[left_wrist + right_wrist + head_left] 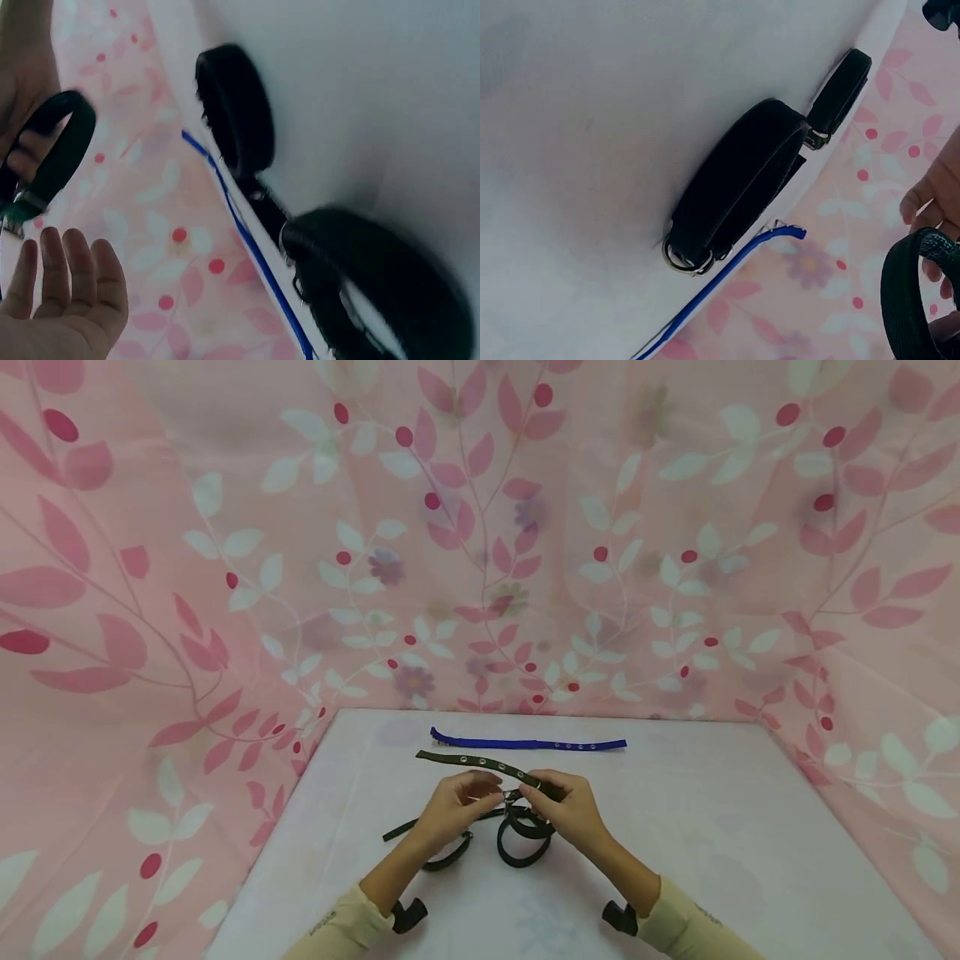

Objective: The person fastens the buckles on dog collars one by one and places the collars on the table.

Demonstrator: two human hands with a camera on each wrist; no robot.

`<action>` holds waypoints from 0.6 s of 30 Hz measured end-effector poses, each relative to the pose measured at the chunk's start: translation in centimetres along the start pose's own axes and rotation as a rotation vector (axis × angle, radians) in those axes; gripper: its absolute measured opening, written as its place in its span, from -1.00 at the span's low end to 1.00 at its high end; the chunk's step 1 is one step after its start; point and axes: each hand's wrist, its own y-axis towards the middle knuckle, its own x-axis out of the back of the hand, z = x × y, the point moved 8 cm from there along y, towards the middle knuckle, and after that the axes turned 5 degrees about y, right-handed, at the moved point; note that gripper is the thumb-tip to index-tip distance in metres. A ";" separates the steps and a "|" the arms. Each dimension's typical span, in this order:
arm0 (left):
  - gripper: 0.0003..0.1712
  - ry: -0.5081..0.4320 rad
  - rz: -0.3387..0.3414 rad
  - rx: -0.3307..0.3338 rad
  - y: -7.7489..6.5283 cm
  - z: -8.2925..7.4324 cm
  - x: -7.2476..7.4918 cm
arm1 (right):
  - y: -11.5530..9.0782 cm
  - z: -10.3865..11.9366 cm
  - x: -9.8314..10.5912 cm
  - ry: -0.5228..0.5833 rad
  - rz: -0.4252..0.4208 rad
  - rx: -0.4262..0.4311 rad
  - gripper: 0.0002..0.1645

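Observation:
My right hand (566,802) grips a dark green collar (480,762) above the table. Its strap end with metal eyelets points off to the left, and the rest forms a loop (64,150) in the left wrist view. At the collar's metal buckle (512,795), the thumb and fingertips of my left hand (457,802) come close from the left. That hand's fingers (86,277) look straight and spread in the left wrist view, while its thumb is out of that frame. Behind and below the hands, a black collar (523,865) rests on the table, closed in a loop.
Another looped dark collar (450,862) lies partly hidden by my left forearm, a dark strap end (400,831) beside it. A blue collar (517,744) stretches flat along the back of the white table (712,860). Pink floral cloth (480,610) hangs around the table.

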 end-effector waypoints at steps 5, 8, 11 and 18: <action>-0.65 0.102 0.031 -0.063 -0.2 -0.2 -1.9 | -0.1 0.0 -0.1 0.042 -0.021 0.016 -0.85; -0.70 0.107 -0.007 -0.069 -0.3 -0.8 -1.9 | -0.2 -0.4 -0.1 0.065 -0.034 -0.008 -0.82; -0.74 0.110 -0.030 -0.086 -0.6 -2.1 -1.8 | -0.3 -0.8 -0.1 0.070 -0.031 -0.033 -0.81; -0.77 0.169 -0.059 -0.130 -1.2 -4.8 -1.6 | -0.5 -0.3 0.1 -0.056 -0.028 -0.029 -0.79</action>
